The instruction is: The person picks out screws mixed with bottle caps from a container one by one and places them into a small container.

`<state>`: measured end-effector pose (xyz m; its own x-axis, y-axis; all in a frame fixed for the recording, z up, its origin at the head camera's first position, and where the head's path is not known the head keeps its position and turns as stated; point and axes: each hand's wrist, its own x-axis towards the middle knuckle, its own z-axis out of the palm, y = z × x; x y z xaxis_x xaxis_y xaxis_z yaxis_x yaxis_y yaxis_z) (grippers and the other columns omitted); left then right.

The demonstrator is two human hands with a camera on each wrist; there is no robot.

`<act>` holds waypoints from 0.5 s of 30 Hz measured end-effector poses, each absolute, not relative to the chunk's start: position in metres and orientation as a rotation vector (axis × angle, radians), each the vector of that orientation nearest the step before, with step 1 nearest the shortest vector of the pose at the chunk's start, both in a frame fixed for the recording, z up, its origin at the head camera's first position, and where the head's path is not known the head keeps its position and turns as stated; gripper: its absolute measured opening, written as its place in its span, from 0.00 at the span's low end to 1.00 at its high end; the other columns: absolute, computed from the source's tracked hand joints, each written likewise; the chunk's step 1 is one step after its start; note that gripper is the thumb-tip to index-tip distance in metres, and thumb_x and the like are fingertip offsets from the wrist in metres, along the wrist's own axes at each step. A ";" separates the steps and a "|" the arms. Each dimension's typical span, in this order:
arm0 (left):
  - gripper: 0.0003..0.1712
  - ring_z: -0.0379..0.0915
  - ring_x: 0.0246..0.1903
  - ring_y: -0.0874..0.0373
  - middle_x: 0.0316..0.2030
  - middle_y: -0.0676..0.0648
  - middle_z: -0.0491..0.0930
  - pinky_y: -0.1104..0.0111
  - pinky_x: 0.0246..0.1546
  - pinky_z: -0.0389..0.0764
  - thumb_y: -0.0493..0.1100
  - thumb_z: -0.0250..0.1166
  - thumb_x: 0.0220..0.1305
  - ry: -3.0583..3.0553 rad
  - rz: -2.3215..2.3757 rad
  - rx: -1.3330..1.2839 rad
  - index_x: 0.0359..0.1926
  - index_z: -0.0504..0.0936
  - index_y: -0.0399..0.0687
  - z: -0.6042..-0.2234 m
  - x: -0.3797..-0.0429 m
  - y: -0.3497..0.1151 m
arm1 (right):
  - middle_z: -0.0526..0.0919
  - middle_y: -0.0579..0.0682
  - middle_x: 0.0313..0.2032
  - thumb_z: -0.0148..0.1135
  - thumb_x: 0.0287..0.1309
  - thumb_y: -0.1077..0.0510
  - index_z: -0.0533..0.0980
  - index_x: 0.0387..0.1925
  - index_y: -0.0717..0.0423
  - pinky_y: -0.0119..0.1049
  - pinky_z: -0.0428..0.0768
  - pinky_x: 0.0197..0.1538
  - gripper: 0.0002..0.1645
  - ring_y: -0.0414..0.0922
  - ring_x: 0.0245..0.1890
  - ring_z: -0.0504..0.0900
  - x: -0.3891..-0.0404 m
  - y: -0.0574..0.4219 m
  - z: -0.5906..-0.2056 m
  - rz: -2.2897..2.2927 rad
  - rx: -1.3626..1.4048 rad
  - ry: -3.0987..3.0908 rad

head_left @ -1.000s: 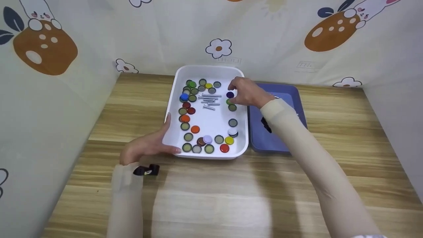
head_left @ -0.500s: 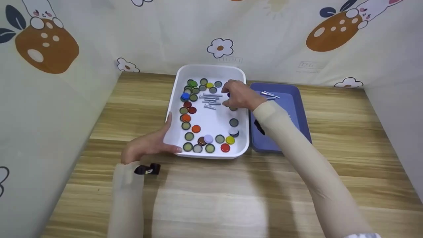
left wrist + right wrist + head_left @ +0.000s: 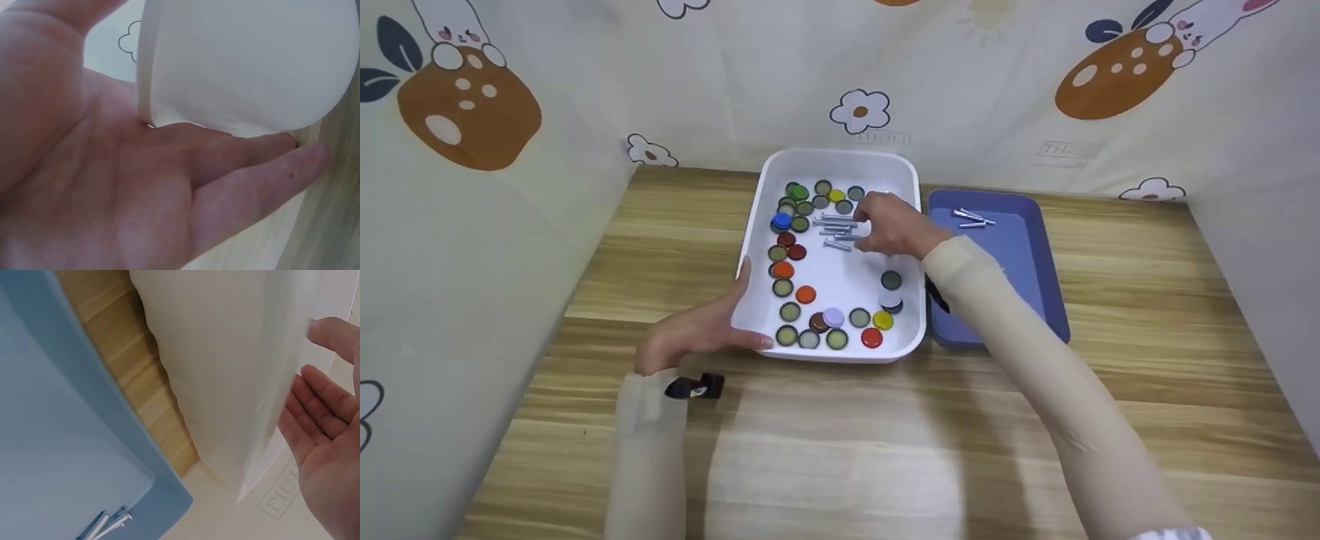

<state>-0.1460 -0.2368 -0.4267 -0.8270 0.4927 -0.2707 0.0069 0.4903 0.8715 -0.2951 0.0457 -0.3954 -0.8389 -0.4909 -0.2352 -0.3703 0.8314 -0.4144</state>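
1. White rectangular plastic tub (image 3: 847,271), braced outside its left wall by a bare left hand (image 3: 697,326), spread rather than clenched. Likely to skid on the wood-grain table (image 3: 840,427) from an uneven push there, jostling everything inside.
2. Silver metal bolts (image 3: 836,224), heaped crosswise on the far half of the tub's floor, just beside the fingertips of a bare right hand (image 3: 894,225). Thumb and fingers parted there; no pinch visible, fingertip contact impossible to tell.
3. Close-lying shanks: easy to catch two together, or scatter neighbours through a sideways nudge.
4. Crimped metal bottle caps (image 3: 805,294) in many colours around the tub's floor edge. Prone to being brushed by a low palm.
5. Blue rectangular plastic tray (image 3: 1012,240) just right of the tub, holding further silver bolts (image 3: 971,216). With any bolt lifted across, chance of a drop between, from a slack pinch on smooth metal.
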 end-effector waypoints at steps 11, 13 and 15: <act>0.77 0.36 0.79 0.43 0.80 0.44 0.24 0.48 0.79 0.39 0.51 0.75 0.57 2.265 1.248 0.369 0.76 0.16 0.58 -0.426 -0.145 -0.237 | 0.82 0.57 0.53 0.69 0.58 0.57 0.79 0.55 0.62 0.43 0.81 0.58 0.25 0.52 0.51 0.80 -0.294 0.038 -0.400 -0.469 -0.696 2.704; 0.77 0.38 0.79 0.43 0.81 0.43 0.25 0.48 0.79 0.39 0.51 0.75 0.57 2.266 1.249 0.371 0.76 0.16 0.57 -0.427 -0.145 -0.238 | 0.82 0.57 0.52 0.69 0.58 0.57 0.79 0.55 0.63 0.43 0.81 0.57 0.24 0.51 0.50 0.80 -0.294 0.038 -0.400 -0.445 -0.701 2.707; 0.77 0.39 0.78 0.44 0.81 0.44 0.26 0.49 0.79 0.39 0.51 0.75 0.57 2.265 1.256 0.361 0.76 0.16 0.57 -0.427 -0.145 -0.238 | 0.83 0.57 0.51 0.69 0.58 0.57 0.80 0.54 0.63 0.43 0.80 0.56 0.23 0.51 0.49 0.80 -0.294 0.037 -0.398 -0.425 -0.707 2.705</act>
